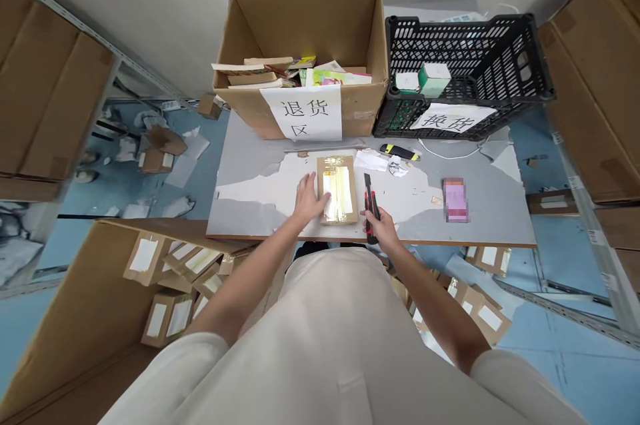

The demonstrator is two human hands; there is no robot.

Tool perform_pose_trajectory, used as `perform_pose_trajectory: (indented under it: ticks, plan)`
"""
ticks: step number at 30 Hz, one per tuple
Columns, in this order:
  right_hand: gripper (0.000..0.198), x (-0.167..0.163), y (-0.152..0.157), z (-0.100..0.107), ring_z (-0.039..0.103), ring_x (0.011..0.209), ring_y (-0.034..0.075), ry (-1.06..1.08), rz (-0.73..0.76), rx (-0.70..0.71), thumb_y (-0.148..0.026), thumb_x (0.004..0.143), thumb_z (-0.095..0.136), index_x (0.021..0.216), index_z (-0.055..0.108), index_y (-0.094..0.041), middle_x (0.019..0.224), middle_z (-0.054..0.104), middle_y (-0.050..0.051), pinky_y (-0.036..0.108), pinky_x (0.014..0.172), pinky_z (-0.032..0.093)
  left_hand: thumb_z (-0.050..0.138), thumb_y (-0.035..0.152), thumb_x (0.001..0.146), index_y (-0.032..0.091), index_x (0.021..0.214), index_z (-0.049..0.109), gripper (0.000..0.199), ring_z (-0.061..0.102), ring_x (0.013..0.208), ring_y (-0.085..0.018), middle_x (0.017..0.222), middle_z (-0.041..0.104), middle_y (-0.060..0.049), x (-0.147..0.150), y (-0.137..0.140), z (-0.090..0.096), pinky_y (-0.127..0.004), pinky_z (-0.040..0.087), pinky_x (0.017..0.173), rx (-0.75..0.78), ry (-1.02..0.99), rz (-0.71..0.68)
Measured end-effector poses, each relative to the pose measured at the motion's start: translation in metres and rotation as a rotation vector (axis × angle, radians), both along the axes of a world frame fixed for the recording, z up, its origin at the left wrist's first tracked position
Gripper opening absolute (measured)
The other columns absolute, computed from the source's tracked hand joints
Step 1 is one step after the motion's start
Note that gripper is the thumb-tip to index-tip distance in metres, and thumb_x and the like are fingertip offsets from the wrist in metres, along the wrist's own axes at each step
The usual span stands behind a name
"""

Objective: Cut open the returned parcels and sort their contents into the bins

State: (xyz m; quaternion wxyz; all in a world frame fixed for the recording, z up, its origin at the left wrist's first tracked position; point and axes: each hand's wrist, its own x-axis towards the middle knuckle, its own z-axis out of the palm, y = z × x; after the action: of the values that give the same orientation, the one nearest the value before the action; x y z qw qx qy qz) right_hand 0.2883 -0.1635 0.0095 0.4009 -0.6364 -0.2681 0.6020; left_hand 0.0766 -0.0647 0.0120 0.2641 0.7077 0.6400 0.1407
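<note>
A small cardboard parcel (337, 212) with a white label and clear tape lies flat on the table, in front of me. My left hand (309, 200) rests at its left side, fingers spread, the thumb reaching onto the label's edge. To the right of the parcel, my right hand (383, 225) is closed round a red and black utility knife (371, 205). The knife's blade end points away from me, toward the back of the table, and stays apart from the parcel.
Behind stand a cardboard box (360, 108) of books and a black plastic crate (500, 102) with small boxes. A yellow-black cutter (400, 152), crumpled paper (398, 166) and a pink blurred item (455, 200) lie on the table (240, 212). A large carton (60, 318) of parcels stands lower left.
</note>
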Motion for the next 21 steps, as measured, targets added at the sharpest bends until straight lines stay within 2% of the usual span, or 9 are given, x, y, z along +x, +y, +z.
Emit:
perform_pose_trajectory:
  ticks: [2, 4, 7, 9, 12, 16, 19, 21]
  plan:
    - [0.040, -0.002, -0.018, 0.001, 0.063, 0.065, 0.015, 0.129, -0.042, -0.123, -0.055, 0.078, 0.060, 0.099, 0.051, -0.023, 0.089, 0.065, 0.005, 0.031, 0.059, 0.055, 0.059, 0.044, 0.077, 0.008, 0.146, 0.026, 0.084, 0.024, 0.142, -0.033, 0.152, 0.025, -0.020, 0.003, 0.036, 0.002, -0.046, 0.029, 0.113, 0.030, 0.045, -0.081]
    - [0.037, -0.007, -0.030, 0.002, 0.068, 0.076, 0.019, 0.263, -0.051, -0.221, -0.053, 0.082, 0.057, 0.105, 0.047, -0.025, 0.098, 0.066, 0.007, 0.035, 0.064, 0.057, 0.064, 0.044, 0.072, 0.010, 0.145, 0.029, 0.088, 0.023, 0.143, -0.033, 0.153, 0.025, -0.019, 0.004, 0.065, 0.003, -0.045, 0.028, 0.114, 0.020, 0.092, -0.191]
    - [0.034, -0.015, -0.031, 0.002, 0.070, 0.088, 0.022, 0.398, -0.065, -0.256, -0.050, 0.087, 0.052, 0.110, 0.044, -0.027, 0.099, 0.068, 0.008, 0.040, 0.072, 0.058, 0.068, 0.044, 0.067, 0.011, 0.137, 0.041, 0.082, 0.038, 0.134, -0.033, 0.142, 0.043, -0.017, 0.001, 0.090, 0.002, -0.043, 0.033, 0.110, -0.035, 0.182, -0.332]
    - [0.031, -0.017, -0.024, 0.002, 0.070, 0.093, 0.023, 0.424, -0.098, -0.220, -0.048, 0.088, 0.052, 0.109, 0.044, -0.027, 0.096, 0.069, 0.008, 0.042, 0.075, 0.058, 0.069, 0.045, 0.065, 0.011, 0.131, 0.046, 0.078, 0.049, 0.124, -0.032, 0.131, 0.053, -0.016, -0.004, 0.093, 0.003, -0.041, 0.039, 0.105, -0.054, 0.233, -0.331]
    - [0.031, -0.011, -0.010, 0.000, 0.069, 0.095, 0.023, 0.394, -0.138, -0.171, -0.045, 0.086, 0.054, 0.109, 0.045, -0.026, 0.095, 0.070, 0.007, 0.041, 0.079, 0.057, 0.070, 0.049, 0.063, 0.013, 0.124, 0.051, 0.074, 0.055, 0.114, -0.031, 0.122, 0.058, -0.014, -0.012, 0.081, 0.005, -0.039, 0.045, 0.097, -0.045, 0.269, -0.210]
    - [0.036, 0.007, 0.019, -0.004, 0.067, 0.101, 0.022, 0.281, -0.159, -0.053, -0.047, 0.084, 0.057, 0.112, 0.047, -0.027, 0.105, 0.068, 0.007, 0.039, 0.081, 0.056, 0.063, 0.053, 0.070, 0.013, 0.112, 0.058, 0.058, 0.061, 0.103, -0.030, 0.107, 0.064, -0.014, -0.029, 0.045, 0.007, -0.040, 0.048, 0.088, -0.034, 0.283, 0.065]
    - [0.044, 0.019, 0.054, -0.006, 0.065, 0.102, 0.020, 0.219, -0.129, 0.108, -0.054, 0.082, 0.057, 0.116, 0.048, -0.027, 0.107, 0.068, 0.006, 0.037, 0.085, 0.054, 0.054, 0.051, 0.080, 0.015, 0.103, 0.062, 0.044, 0.065, 0.091, -0.026, 0.098, 0.069, -0.011, -0.043, 0.008, 0.005, -0.037, 0.050, 0.082, -0.076, 0.147, 0.172]
    - [0.047, 0.022, 0.077, -0.007, 0.066, 0.097, 0.018, 0.198, -0.075, 0.181, -0.057, 0.081, 0.056, 0.117, 0.049, -0.027, 0.102, 0.069, 0.005, 0.036, 0.086, 0.053, 0.054, 0.051, 0.079, 0.016, 0.102, 0.064, 0.042, 0.067, 0.086, -0.023, 0.095, 0.071, -0.009, -0.050, -0.015, 0.003, -0.034, 0.051, 0.080, -0.132, 0.018, 0.196]
